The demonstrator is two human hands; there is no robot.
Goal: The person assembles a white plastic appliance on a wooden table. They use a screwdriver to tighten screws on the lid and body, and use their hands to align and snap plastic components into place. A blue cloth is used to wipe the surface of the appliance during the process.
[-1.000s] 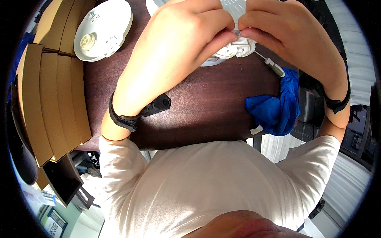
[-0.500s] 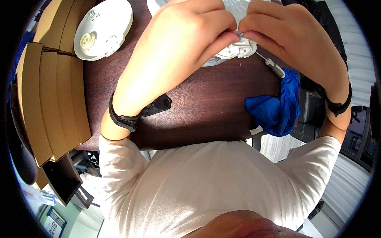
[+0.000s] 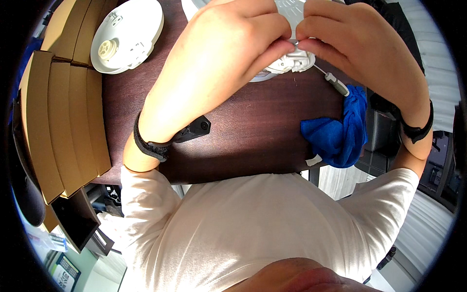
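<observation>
At nine o'clock, at the left edge of the dark brown table (image 3: 262, 119), I have brown cardboard boxes (image 3: 73, 121) standing in a row. At eleven o'clock lies a white round cover (image 3: 138, 24), with its inner side up and a cream round knob (image 3: 107, 49) in it. Closer to the middle, at ten o'clock, a black device (image 3: 198, 127) shows partly behind my left forearm, beside the black band (image 3: 150, 146) on my wrist. My left hand (image 3: 238, 29) is at twelve o'clock, with thumb and index finger brought together at the tips. Just right of it, at one o'clock, is the white part (image 3: 294, 64), near the far edge of the view; a larger pale thing (image 3: 290, 12) behind it is mostly covered by my hands. My right hand (image 3: 335, 34), also at one o'clock, has its thumb and index finger bent together, close to the left fingertips. A small grey spot shows between them, but what each hand pinches, I cannot tell. At two o'clock a screwdriver (image 3: 336, 83) points its thin shaft toward the white part, and at three o'clock lies a crumpled blue cloth (image 3: 335, 138).
</observation>
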